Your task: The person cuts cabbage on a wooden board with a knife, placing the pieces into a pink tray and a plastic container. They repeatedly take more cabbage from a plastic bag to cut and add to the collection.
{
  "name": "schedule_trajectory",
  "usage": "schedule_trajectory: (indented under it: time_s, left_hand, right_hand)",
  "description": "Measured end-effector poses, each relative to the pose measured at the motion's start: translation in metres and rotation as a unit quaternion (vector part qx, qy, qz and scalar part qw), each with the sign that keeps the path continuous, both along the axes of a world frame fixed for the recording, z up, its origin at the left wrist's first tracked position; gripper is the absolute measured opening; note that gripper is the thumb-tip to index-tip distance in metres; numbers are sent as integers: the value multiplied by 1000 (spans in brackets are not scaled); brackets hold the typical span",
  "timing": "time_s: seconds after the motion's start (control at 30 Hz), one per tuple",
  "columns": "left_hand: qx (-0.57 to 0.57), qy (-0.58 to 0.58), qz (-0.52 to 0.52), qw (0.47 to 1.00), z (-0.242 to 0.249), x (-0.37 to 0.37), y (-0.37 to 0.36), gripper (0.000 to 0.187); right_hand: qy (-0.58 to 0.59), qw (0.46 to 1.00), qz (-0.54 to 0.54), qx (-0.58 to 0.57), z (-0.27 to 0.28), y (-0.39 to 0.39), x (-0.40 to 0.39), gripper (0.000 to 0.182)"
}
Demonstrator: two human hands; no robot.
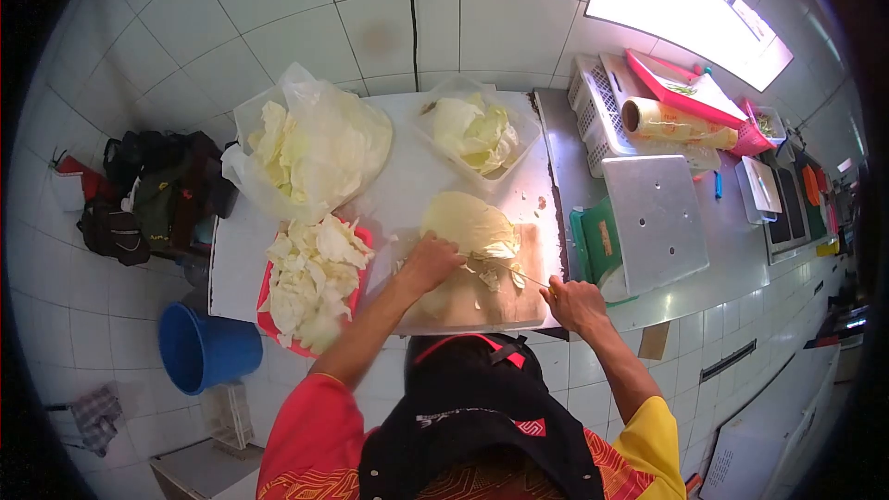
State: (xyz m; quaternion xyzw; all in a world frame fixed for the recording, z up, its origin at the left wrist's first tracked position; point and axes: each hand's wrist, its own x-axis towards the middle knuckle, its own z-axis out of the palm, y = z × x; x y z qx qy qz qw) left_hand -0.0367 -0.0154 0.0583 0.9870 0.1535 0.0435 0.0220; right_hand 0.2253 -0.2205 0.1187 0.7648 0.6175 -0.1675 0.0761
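Wht tbl [398,187]: cabbage [466,222] by L grip [435,262], closure unclear; R grip [576,304] clamped on knife [520,273]

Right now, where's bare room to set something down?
Free: white tabletop between plastic bag and plastic tub; metal counter right of the scale platform, toward the front edge. Crowded: around the cutting board, with cabbage, knife, left hand and right hand; counter's back, with white crate and film roll.

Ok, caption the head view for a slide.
Knife in the right hand, left hand against cabbage on a cutting board.
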Motion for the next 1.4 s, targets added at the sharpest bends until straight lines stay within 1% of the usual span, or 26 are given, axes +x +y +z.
schedule_trajectory:
  time_s: [0.13,0.33,0.47,0.5,0.57,0.6,0.63,0.67,0.7,0.73,0.77,0.8,0.87,0.93,1.0,1.07,1.1,1.13,1.17,1.2,1.23,1.27,1.3,1.33,1.37,1.4]
  left_hand:
    - [4,12,-1,1000,-3,1,2,11]
    - [2,31,22,999,0,-12,16,15]
    - [-26,28,52,998,1,-23,19,21]
    - [-47,1,70,996,-1,-24,17,22]
    - [-89,-57,105,989,-7,-26,10,25]
    - [-87,-80,118,986,-9,-25,7,24]
    - [-86,-102,132,982,-10,-25,5,24]
    - [-85,-122,145,978,-12,-25,1,24]
    - [-48,-158,162,973,-7,-23,-4,26]
    - [-11,-193,178,965,5,-18,-12,30]
    - [26,-229,194,954,12,-13,-21,36]
    - [4,-229,185,956,13,-9,-30,39]
    - [-40,-230,169,957,8,-3,-57,47]
    - [-168,-229,14,959,-53,8,-75,53]
    - [-177,-186,-4,966,-47,32,-94,62]
    - [-174,-206,86,959,-42,49,-94,83]
    - [-165,-163,127,964,-62,60,-91,101]
    - [-150,-126,138,971,-73,66,-86,104]
    - [-180,-157,141,961,-88,72,-81,102]
    - [-209,-190,146,948,-101,76,-79,100]
    - [-158,-208,125,957,-108,77,-80,92]
    - [-106,-221,101,964,-114,80,-81,85]
    - [-83,-221,101,966,-126,89,-80,71]
    - [-60,-219,95,969,-135,92,-78,59]
    - [-100,-222,97,965,-126,90,-82,46]
    - [-139,-226,94,959,-114,89,-86,35]
  right_hand:
    - [-7,1000,-11,5,-3,8,-2,35]
    - [-29,998,12,-55,19,22,9,27]
    - [9,995,-13,-103,44,11,25,34]
    - [44,994,-32,-94,56,11,25,37]
    - [97,990,-73,-75,41,6,25,39]
    - [123,986,-93,-65,28,1,24,40]
    - [139,984,-108,9,17,-3,15,42]
    - [167,975,-147,13,7,-3,5,45]
    - [191,967,-166,18,3,2,-6,45]
    - [214,959,-185,24,-1,6,-14,46]
    - [217,956,-155,123,-18,8,-20,44]
    - [215,943,-123,224,-40,12,-22,43]
    - [201,927,-89,305,-77,27,-21,39]
    - [261,901,-147,315,-113,43,-16,37]
    - [308,877,-171,327,-96,55,-22,36]
    - [274,881,-185,339,-97,64,-23,39]
    - [278,879,-189,338,-102,65,-22,42]
    - [287,861,-218,358,-129,65,-17,42]
    - [259,888,-239,296,-114,64,-20,38]
    - [285,875,-263,289,-115,62,-23,37]
    - [307,865,-277,286,-120,55,-23,36]
    - [310,872,-280,256,-112,51,-29,37]
    - [316,881,-240,257,-108,41,-31,37]
    - [325,876,-220,280,-131,33,-26,38]
    - [370,865,-247,230,-157,27,-12,38]
    - [398,852,-202,273,-135,26,-22,37]
